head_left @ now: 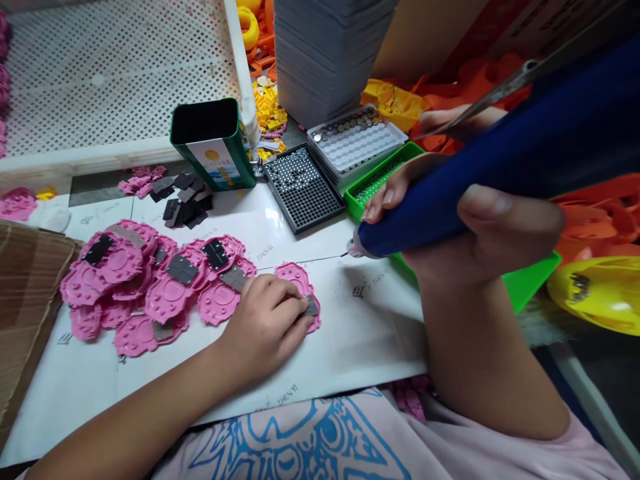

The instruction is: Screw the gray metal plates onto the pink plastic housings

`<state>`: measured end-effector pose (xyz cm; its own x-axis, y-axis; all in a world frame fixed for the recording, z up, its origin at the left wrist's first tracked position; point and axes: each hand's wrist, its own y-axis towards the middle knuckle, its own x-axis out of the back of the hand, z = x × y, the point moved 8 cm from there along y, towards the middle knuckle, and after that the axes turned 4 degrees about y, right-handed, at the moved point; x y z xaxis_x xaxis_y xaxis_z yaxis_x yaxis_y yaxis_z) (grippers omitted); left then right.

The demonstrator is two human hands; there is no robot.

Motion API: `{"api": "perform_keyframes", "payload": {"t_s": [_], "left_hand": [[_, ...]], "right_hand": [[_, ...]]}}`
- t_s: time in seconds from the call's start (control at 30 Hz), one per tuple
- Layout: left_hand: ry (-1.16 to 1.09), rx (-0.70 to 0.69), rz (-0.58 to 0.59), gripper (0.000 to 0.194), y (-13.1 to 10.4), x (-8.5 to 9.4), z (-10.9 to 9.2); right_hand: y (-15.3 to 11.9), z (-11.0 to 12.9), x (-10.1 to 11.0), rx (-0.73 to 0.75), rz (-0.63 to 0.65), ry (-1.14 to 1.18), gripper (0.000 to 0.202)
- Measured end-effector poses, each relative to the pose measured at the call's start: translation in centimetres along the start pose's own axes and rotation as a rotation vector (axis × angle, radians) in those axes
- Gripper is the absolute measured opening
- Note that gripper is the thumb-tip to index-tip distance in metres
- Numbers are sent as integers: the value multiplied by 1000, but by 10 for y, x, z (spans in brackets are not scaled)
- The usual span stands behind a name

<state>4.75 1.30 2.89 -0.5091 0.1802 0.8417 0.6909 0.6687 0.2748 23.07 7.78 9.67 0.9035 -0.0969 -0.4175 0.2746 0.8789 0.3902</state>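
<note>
My right hand [500, 227] is wrapped round a blue electric screwdriver [450, 193], with a metal lever [490, 100] along its upper side. The driver's thin bit points left and hangs above the table, touching nothing. Bent fingers of my left hand [270, 323] press on a pink plastic part [293, 273] and the small grey plate [312, 305] lying on it, holding both against the table. Left of that hand lies a heap of similar pink parts [165, 297], several bearing dark grey plates.
Behind stand a green tin [215, 147], loose dark plates [187, 203], a black screw tray [305, 193], a white tray [350, 143] with round metal pieces and a green tray [353, 200]. A cardboard box [30, 320] borders the left; a yellow dish [600, 293] the right.
</note>
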Motion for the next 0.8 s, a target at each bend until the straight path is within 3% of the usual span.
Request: {"api": "perform_keyframes", "payload": {"t_s": [0.37, 0.7, 0.8], "left_hand": [[18, -39, -14, 10, 0, 2, -3], [64, -112, -40, 6, 0, 3, -8], [67, -113, -41, 6, 0, 3, -8]], "right_hand": [[0, 1, -1, 10, -75, 25, 27], [1, -2, -1, -48, -35, 11, 40], [1, -1, -2, -35, -11, -12, 36]]}}
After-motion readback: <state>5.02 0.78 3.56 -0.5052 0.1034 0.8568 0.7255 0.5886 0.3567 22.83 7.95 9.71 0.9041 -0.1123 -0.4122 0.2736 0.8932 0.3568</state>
